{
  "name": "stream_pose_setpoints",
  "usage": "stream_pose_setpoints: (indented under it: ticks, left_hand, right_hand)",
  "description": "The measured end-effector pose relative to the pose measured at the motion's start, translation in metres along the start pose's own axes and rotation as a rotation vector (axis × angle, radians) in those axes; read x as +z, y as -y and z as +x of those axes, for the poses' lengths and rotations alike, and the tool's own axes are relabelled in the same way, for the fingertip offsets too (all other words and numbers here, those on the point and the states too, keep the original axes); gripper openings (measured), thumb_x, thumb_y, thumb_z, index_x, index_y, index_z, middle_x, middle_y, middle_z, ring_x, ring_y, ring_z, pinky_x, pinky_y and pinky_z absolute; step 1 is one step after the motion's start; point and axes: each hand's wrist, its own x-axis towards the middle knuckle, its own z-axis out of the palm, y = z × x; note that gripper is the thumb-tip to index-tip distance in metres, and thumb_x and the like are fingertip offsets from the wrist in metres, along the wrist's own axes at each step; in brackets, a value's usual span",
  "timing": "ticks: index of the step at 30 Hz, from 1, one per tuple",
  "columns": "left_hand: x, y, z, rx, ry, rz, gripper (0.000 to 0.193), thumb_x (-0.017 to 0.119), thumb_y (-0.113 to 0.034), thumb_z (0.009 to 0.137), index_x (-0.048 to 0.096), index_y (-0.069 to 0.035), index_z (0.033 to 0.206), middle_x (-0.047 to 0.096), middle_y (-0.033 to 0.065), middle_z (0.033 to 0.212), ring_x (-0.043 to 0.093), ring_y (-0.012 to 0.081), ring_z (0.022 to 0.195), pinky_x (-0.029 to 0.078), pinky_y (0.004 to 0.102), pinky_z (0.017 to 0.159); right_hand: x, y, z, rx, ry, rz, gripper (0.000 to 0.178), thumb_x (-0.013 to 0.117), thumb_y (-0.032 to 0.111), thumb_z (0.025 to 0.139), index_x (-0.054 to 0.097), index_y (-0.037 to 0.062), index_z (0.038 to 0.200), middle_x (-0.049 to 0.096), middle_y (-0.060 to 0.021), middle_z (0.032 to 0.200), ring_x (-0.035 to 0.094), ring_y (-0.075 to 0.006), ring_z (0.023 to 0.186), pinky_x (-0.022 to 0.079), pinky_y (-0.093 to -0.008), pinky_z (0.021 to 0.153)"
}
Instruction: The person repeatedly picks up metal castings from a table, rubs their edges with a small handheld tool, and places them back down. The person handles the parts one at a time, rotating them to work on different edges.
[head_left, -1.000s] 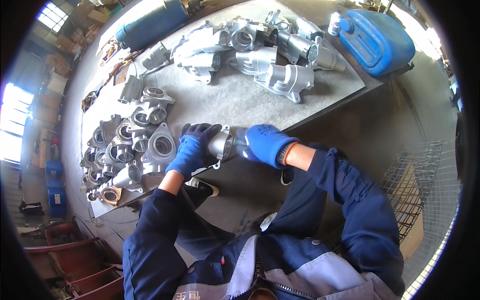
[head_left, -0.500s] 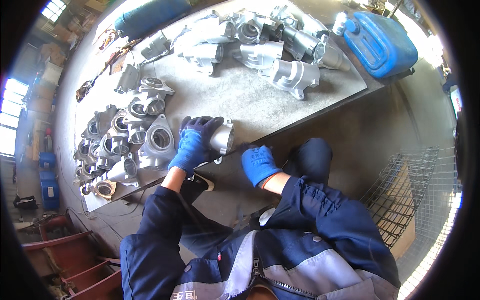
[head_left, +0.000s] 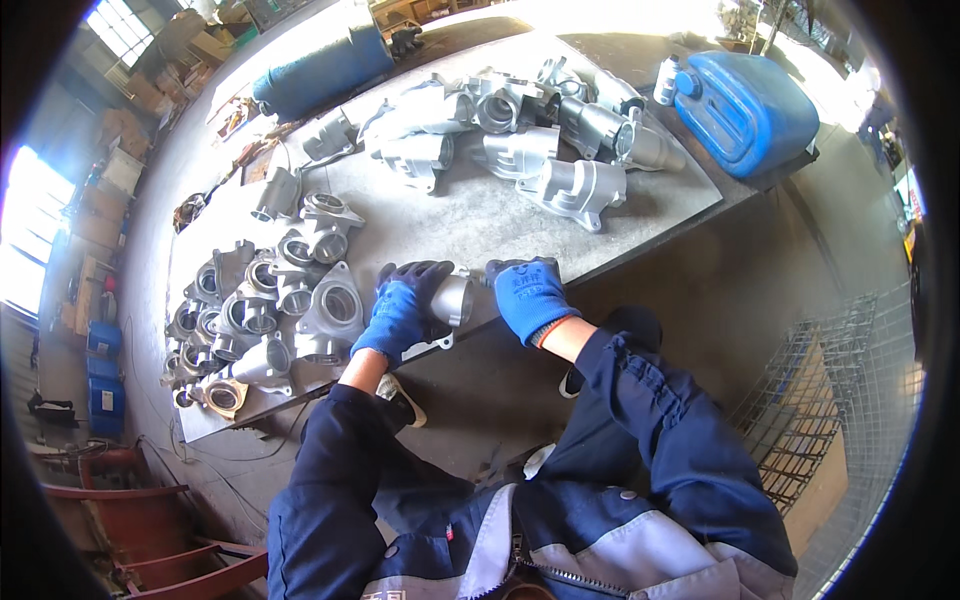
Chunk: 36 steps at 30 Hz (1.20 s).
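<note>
In a blue glove with dark fingers, my left hand [head_left: 402, 310] is wrapped round a silver cast metal housing [head_left: 455, 302] at the table's near edge. The housing's round open end faces right, and the hand covers its other end. Just to the right, my right hand [head_left: 528, 297], gloved the same way, is closed with its fingertips toward that open end. A small gap separates the two. Whatever the right fingers hold, if anything, is too small to make out. Left of my left hand stands a triangular flanged casting [head_left: 336, 308].
Several smaller castings [head_left: 262, 312] crowd the left of the metal-topped table [head_left: 420, 225]. Larger housings [head_left: 575, 190] lie along its far side. A blue jerrycan [head_left: 750, 115] stands at the right corner, a blue drum [head_left: 325, 75] beyond. Wire mesh [head_left: 815, 400] is at the lower right.
My right hand has moved up and forward from beside the table edge, close to the housing's open end. My left hand keeps its hold. The whole view has shifted slightly.
</note>
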Motion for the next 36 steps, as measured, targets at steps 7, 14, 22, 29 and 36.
stream_pose_setpoints:
  ticks: [7, 14, 22, 29, 36]
  left_hand:
    - [0.0, 0.004, 0.003, 0.015, 0.043, 0.047, 0.087, 0.087, -0.031, 0.045, 0.057, -0.019, 0.126, 0.064, 0.009, 0.118, 0.058, 0.0315, 0.112, 0.031, 0.0541, 0.107]
    - [-0.004, 0.006, 0.004, 0.043, 0.11, 0.133, 0.089, 0.086, -0.033, 0.048, 0.054, -0.022, 0.131, 0.06, 0.0057, 0.126, 0.056, 0.0267, 0.118, 0.029, 0.0511, 0.108]
    - [-0.002, 0.004, 0.006, 0.044, 0.071, 0.081, 0.087, 0.087, -0.032, 0.045, 0.057, -0.02, 0.126, 0.064, 0.0077, 0.118, 0.059, 0.0301, 0.112, 0.031, 0.0521, 0.106]
    - [0.0, 0.006, 0.004, 0.043, 0.074, 0.082, 0.089, 0.088, -0.031, 0.043, 0.058, -0.02, 0.126, 0.063, 0.0079, 0.119, 0.059, 0.03, 0.112, 0.032, 0.0517, 0.107]
    - [-0.008, 0.005, 0.005, 0.037, 0.093, 0.088, 0.086, 0.088, -0.03, 0.046, 0.059, -0.021, 0.126, 0.064, 0.0078, 0.119, 0.059, 0.0291, 0.112, 0.036, 0.0455, 0.104]
  right_hand:
    - [-0.011, 0.015, -0.007, 0.104, 0.269, 0.256, 0.024, 0.048, 0.017, 0.091, 0.065, 0.0024, 0.1, 0.069, -0.0205, 0.089, 0.068, -0.0368, 0.085, 0.054, -0.0463, 0.077]
    - [-0.007, 0.019, -0.011, 0.17, 0.332, 0.473, 0.025, 0.054, 0.022, 0.088, 0.066, 0.0048, 0.102, 0.069, -0.0211, 0.093, 0.066, -0.0385, 0.09, 0.053, -0.0455, 0.08]
    - [-0.009, 0.026, -0.019, 0.205, 0.321, 0.537, 0.024, 0.055, 0.023, 0.087, 0.066, 0.0042, 0.097, 0.068, -0.0223, 0.093, 0.066, -0.0397, 0.089, 0.054, -0.0459, 0.08]
    - [0.013, 0.044, -0.038, 0.236, 0.247, 0.496, 0.024, 0.051, 0.024, 0.089, 0.064, 0.0048, 0.096, 0.068, -0.0211, 0.087, 0.067, -0.0391, 0.083, 0.054, -0.0473, 0.074]
    - [0.013, 0.049, -0.044, 0.171, 0.2, 0.467, 0.024, 0.05, 0.024, 0.089, 0.065, 0.0074, 0.097, 0.068, -0.0198, 0.084, 0.067, -0.0381, 0.08, 0.053, -0.0479, 0.073]
